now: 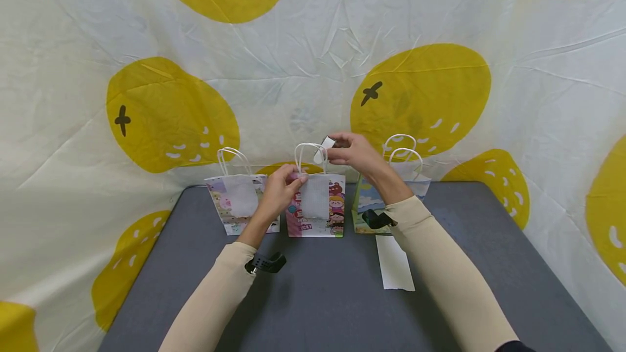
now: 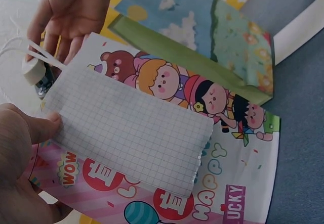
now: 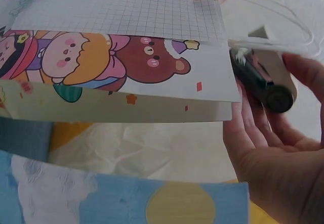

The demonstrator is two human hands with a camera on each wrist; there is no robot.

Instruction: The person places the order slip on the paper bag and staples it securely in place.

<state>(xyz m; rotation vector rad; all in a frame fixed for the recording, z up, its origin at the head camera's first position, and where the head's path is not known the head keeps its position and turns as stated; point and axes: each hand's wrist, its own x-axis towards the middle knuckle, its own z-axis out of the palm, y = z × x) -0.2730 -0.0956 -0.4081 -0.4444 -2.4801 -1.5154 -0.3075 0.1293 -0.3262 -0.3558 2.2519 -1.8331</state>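
Note:
My left hand pinches the top edge of the middle paper bag, thumb over a sheet of grid paper lying against its front. The bag is pink and white with cartoon figures. In my right hand is what looks like a small stapler, white on one side and dark on the other. It is beside the bag's top edge and white rope handle, with fingers behind it and thumb at its white side. Part of the stapler is hidden behind the handle and the bag in the left wrist view.
Left of the middle bag stands another cartoon bag with a white sheet on its front. A blue and green bag stands to the right, partly behind my right forearm. A loose white paper strip lies on the dark grey table.

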